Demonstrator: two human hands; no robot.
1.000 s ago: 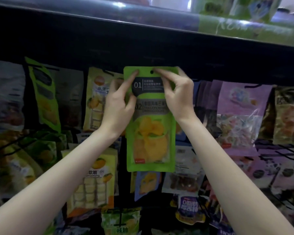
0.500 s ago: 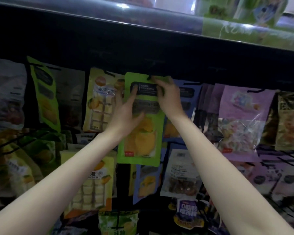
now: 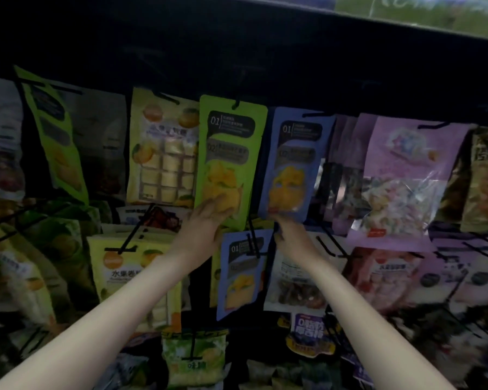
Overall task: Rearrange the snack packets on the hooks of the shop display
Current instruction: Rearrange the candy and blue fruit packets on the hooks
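Two mango packets top row: one green packet (image 3: 231, 161) on its hook (image 3: 236, 104), one blue packet (image 3: 292, 167) at its 3 o'clock. My left hand (image 3: 206, 223) lies flat-fingered on green's bottom; my right hand (image 3: 292, 235) touches blue's lower edge, grip unclear.

Retail shop, snack aisle. Dark peg-hook display wall (image 3: 265, 66), black wire hooks (image 3: 252, 243) sticking out in rows. Sealed printed snack packets hung by punched holes at the top: green mango packet (image 3: 231, 153), blue mango packet (image 3: 293, 164), yellow packet of cube sweets (image 3: 164, 147), lilac candy bag (image 3: 403, 181), more rows below, several the same product packed one behind another. Chinese print on the packaging. Shelf edge overhead with a green strip (image 3: 423, 12). Merchandising fixture, not home storage
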